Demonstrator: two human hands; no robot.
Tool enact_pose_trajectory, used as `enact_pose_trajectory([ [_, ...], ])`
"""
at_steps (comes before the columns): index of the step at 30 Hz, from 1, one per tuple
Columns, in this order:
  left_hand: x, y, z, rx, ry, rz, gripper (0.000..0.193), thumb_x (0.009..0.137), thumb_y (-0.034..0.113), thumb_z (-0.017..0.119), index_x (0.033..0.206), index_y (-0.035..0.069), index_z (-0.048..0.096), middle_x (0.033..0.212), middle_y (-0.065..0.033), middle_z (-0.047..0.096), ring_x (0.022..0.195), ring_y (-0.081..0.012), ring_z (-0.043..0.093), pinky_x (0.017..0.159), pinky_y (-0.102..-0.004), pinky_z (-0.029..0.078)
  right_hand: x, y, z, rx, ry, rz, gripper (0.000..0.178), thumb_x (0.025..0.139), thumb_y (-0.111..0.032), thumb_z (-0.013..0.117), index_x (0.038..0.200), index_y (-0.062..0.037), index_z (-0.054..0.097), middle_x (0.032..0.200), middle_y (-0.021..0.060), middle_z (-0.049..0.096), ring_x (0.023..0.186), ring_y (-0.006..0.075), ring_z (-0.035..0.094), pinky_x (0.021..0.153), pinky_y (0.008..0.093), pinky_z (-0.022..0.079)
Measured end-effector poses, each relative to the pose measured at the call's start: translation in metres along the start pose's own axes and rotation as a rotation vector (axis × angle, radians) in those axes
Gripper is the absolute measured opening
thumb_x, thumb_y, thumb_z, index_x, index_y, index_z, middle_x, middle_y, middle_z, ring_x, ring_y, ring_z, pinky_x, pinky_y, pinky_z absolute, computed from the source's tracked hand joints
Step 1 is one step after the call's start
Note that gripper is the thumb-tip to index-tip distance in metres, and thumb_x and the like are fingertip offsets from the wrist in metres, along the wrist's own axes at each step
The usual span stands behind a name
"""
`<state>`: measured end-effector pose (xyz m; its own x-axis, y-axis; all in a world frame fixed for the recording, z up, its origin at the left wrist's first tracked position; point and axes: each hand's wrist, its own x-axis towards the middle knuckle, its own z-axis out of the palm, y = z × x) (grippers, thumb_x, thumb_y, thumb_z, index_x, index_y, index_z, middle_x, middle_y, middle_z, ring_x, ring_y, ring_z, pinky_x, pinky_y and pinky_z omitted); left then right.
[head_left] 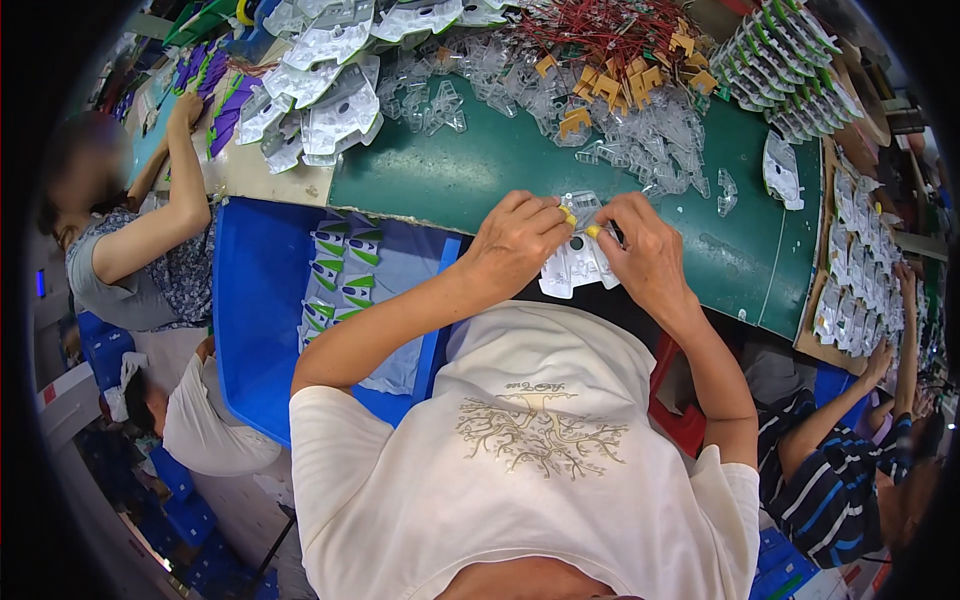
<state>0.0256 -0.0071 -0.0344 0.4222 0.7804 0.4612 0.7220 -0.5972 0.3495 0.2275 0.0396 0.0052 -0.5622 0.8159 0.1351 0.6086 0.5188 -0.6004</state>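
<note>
At the near edge of the green surface point(430, 165), left hand point(515, 240) and right hand point(645, 248) pinch the white housing point(573, 270); steady each grip; press evenly.

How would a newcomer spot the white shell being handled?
Find the green tabletop, then its near edge beyond the white T-shirt. There, between the left hand and right hand, is the white shell; unlike the piled shells at upper left, it is single.
</note>
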Motion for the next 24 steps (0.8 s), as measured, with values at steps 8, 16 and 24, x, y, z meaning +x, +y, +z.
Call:
enact_pose_trajectory([
  [8,-0.006,0.001,0.014,-0.405,0.175,-0.204,0.052,0.073,0.001,0.077,0.123,0.004,0.06,0.1,-0.0081,0.069,0.095,-0.0268,0.062,0.079,-0.039,0.048,-0.023,-0.001,-0.007,0.091,-0.023,-0.012,0.027,0.075,-0.006,0.074,0.101,0.001,0.069,0.103,0.0155,0.062,0.082,0.034,0.066,0.069,0.041,0.054],
  [16,0.009,-0.005,0.002,-0.431,-0.084,-0.112,0.074,0.08,-0.005,0.067,0.147,0.008,0.039,0.109,-0.004,0.07,0.095,-0.0274,0.056,0.089,-0.0395,0.042,-0.021,-0.006,-0.017,0.011,-0.036,-0.077,0.026,0.078,-0.003,0.07,0.104,0.0021,0.068,0.11,0.0191,0.062,0.091,0.0358,0.067,0.074,0.0405,0.055],
  [24,0.009,0.0,-0.001,-0.433,-0.152,-0.191,0.07,0.083,-0.003,0.062,0.148,0.008,0.038,0.111,-0.0018,0.07,0.097,-0.0264,0.054,0.091,-0.0386,0.04,-0.032,-0.015,-0.026,0.228,0.051,-0.112,0.032,0.077,0.014,0.06,0.105,0.0012,0.069,0.093,0.0148,0.068,0.079,0.0263,0.069,0.069,0.0327,0.055],
])
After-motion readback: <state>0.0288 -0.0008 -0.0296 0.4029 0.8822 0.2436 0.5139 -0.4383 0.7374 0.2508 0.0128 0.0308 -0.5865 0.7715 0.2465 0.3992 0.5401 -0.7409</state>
